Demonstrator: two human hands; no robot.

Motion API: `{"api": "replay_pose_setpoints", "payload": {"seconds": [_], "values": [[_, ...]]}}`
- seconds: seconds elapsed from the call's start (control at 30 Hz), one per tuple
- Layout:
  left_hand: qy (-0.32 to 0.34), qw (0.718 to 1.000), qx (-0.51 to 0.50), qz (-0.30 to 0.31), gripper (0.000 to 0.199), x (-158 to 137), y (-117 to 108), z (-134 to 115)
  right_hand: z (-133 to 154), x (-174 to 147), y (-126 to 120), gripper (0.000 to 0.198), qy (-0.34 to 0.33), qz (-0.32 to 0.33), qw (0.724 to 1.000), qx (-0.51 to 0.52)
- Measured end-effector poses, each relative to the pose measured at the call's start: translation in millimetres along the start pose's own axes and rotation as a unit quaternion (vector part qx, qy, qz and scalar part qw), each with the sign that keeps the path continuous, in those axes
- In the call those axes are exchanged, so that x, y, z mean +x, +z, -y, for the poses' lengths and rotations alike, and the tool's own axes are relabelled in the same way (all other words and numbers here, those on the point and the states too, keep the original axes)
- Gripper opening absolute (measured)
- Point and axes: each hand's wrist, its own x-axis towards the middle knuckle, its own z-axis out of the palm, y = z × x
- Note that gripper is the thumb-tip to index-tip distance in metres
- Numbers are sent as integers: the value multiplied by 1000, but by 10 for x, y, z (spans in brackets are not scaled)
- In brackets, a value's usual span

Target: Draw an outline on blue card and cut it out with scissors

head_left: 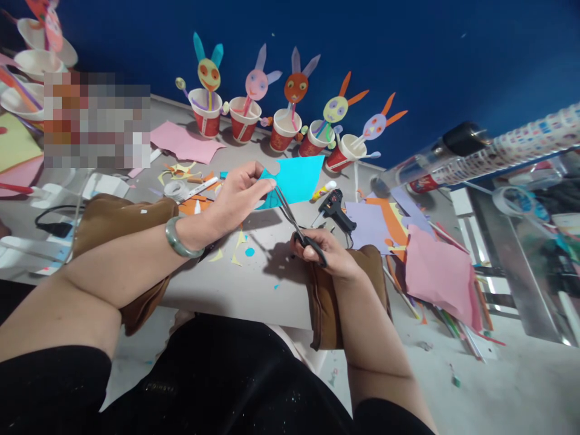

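Note:
In my left hand [242, 196] a sheet of turquoise paper [299, 178] is pinched, raised above the table; a curved notch shows in its upper edge. My right hand [326, 251] has its fingers in the black handles of a pair of scissors [290, 214]. The scissor blades reach up to the paper's lower left part, close to my left fingertips. Whether the blades are closed on the paper I cannot tell. Below, a small turquoise disc [249, 252] and pale yellow scraps [236, 251] lie on the table.
Paper cups with rabbit faces [286, 130] line the back by the blue wall. A black glue gun [338, 210] lies right of the paper. Pink sheets [441, 275] hang over the right edge. Brown cushions [124, 223] lie under my forearms. A cup stack [507, 145] leans at right.

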Motion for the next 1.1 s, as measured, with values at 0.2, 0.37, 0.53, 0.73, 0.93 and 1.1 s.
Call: {"api": "replay_pose_setpoints", "payload": {"seconds": [0.2, 0.37, 0.53, 0.73, 0.93, 1.1], "values": [[1, 999, -43, 1, 27, 10, 17, 48, -21, 4, 13, 61, 0, -14, 1000, 8], [-13, 998, -62, 10, 27, -9, 36, 59, -20, 6, 33, 61, -1, -17, 1000, 6], [-45, 997, -64, 12, 25, -26, 53, 60, -37, 8, 42, 61, -6, -22, 1000, 6], [-65, 995, -64, 34, 27, -42, 59, 66, -48, 7, 48, 61, -6, -24, 1000, -7], [-73, 996, -40, 44, 24, -64, 52, 29, -38, 6, 33, 62, 3, -21, 1000, 0], [-100, 990, -34, 94, 18, -74, 51, -10, -36, -7, -6, 63, 0, -16, 1000, -4]]}}
